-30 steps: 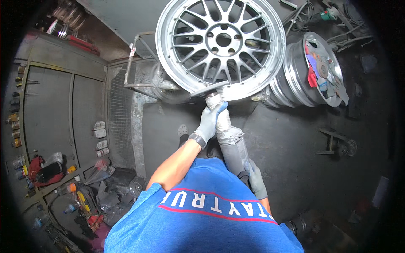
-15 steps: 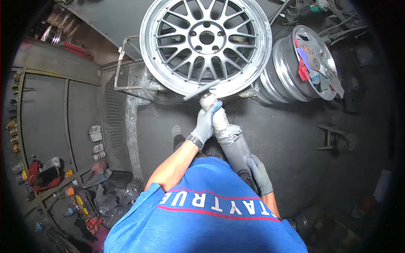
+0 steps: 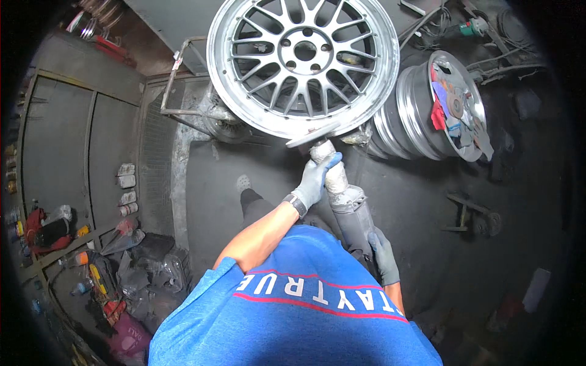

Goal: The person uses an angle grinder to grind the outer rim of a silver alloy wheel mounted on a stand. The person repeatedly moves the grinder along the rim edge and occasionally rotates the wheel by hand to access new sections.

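Note:
A silver multi-spoke car wheel (image 3: 304,71) is raised in front of me, its face up and its wide lip turned toward me. I hold a grey angle grinder (image 3: 355,224) whose front end is bound in a whitish wrap (image 3: 336,179). Its thin disc (image 3: 311,135) sits at the wheel's near lip, seen almost edge-on; whether it touches, I cannot tell. My gloved left hand (image 3: 315,179) is closed round the wrapped front. Farther back, my gloved right hand (image 3: 383,257) grips the rear of the body, its fingers partly hidden.
Another wheel (image 3: 410,113) lies on its side at the right, with rags and worn discs on it. A metal tube frame (image 3: 183,113) stands left of the raised wheel. Bags and bottles crowd the lower left; a small metal stand (image 3: 467,213) is on the right floor.
The grinder and both hands have shifted to the right, and the disc has moved rightward along the near lip. The view has shifted slightly; more of my left leg shows.

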Available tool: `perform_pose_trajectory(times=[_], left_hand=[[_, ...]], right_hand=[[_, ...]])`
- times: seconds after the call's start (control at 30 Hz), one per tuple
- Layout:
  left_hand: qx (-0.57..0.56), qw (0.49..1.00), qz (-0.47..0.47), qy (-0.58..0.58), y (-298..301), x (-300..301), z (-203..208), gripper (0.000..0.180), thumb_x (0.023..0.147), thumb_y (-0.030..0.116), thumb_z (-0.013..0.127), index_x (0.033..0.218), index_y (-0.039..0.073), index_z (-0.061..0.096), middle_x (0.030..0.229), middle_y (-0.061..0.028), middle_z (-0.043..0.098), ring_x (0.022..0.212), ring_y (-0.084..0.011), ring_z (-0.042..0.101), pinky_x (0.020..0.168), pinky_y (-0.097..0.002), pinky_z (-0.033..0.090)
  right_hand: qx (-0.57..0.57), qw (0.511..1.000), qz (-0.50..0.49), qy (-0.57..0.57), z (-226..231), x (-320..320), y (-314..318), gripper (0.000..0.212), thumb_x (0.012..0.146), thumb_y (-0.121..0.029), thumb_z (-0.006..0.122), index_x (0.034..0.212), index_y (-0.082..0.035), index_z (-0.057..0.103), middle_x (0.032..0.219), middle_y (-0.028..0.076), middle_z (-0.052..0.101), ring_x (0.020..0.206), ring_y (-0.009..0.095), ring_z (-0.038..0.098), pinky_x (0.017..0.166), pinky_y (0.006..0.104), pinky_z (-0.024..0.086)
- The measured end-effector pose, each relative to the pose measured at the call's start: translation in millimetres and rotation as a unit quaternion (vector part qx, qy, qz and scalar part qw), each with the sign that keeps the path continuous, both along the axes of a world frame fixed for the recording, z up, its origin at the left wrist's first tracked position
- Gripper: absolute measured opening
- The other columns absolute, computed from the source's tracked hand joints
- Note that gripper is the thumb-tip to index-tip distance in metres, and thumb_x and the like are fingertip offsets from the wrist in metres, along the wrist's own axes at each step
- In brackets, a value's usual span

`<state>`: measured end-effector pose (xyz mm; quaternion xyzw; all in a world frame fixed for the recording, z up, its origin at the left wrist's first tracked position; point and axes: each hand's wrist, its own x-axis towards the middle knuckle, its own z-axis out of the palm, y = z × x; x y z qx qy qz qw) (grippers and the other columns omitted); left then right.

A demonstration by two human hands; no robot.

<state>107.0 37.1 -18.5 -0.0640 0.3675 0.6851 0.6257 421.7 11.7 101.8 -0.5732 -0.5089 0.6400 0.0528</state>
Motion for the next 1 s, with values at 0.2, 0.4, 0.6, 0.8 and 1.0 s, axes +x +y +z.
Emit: perform_pose_trajectory(times=[0.2, 0.4, 0.6, 0.8, 1.0], left_hand=[[-0.025, 0.998, 0.046, 0.030, -36, -57, 8, 0.023, 0.100, 0.020, 0.083, 0.119, 0.011, 0.075, 0.106, -0.0031, 0.077, 0.092, -0.0146, 0.075, 0.085, -0.0340, 0.061], [-0.050, 0.988, 0.097, 0.112, -46, -105, 11, 0.019, 0.103, 0.021, 0.079, 0.115, 0.010, 0.069, 0.094, -0.0086, 0.074, 0.079, -0.0216, 0.075, 0.072, -0.0391, 0.064], [-0.105, 0.978, 0.098, 0.152, -30, -82, 27, 0.037, 0.099, 0.020, 0.085, 0.132, 0.007, 0.074, 0.120, -0.0024, 0.075, 0.107, -0.0123, 0.070, 0.095, -0.0320, 0.057], [-0.095, 0.983, 0.046, 0.149, 12, -18, 34, 0.040, 0.093, 0.027, 0.093, 0.123, 0.009, 0.074, 0.108, -0.0024, 0.074, 0.094, -0.0158, 0.071, 0.085, -0.0356, 0.059], [-0.071, 0.991, 0.014, 0.114, 33, 9, 47, 0.038, 0.094, 0.029, 0.092, 0.121, 0.011, 0.073, 0.104, -0.0019, 0.073, 0.090, -0.0157, 0.070, 0.082, -0.0353, 0.059]], right_hand=[[-0.041, 0.998, 0.023, 0.044, -43, -41, -13, 0.064, 0.112, -0.040, 0.066, 0.156, 0.006, 0.058, 0.151, 0.019, 0.067, 0.139, 0.026, 0.060, 0.119, 0.0370, 0.045], [-0.090, 0.991, 0.043, 0.086, -57, -89, -12, 0.063, 0.112, -0.042, 0.065, 0.154, 0.006, 0.060, 0.148, 0.018, 0.068, 0.136, 0.024, 0.062, 0.117, 0.0365, 0.046], [-0.102, 0.989, 0.020, 0.103, -62, -69, -7, 0.062, 0.112, -0.043, 0.064, 0.151, 0.005, 0.063, 0.146, 0.016, 0.069, 0.133, 0.024, 0.063, 0.116, 0.0362, 0.047], [-0.120, 0.988, -0.081, 0.053, -8, -28, -2, 0.059, 0.114, -0.046, 0.061, 0.147, 0.003, 0.067, 0.141, 0.013, 0.071, 0.127, 0.023, 0.065, 0.112, 0.0361, 0.049], [-0.131, 0.979, -0.146, 0.054, 10, -5, -8, 0.058, 0.114, -0.047, 0.060, 0.145, 0.002, 0.068, 0.137, 0.011, 0.072, 0.124, 0.022, 0.066, 0.109, 0.0369, 0.051]])
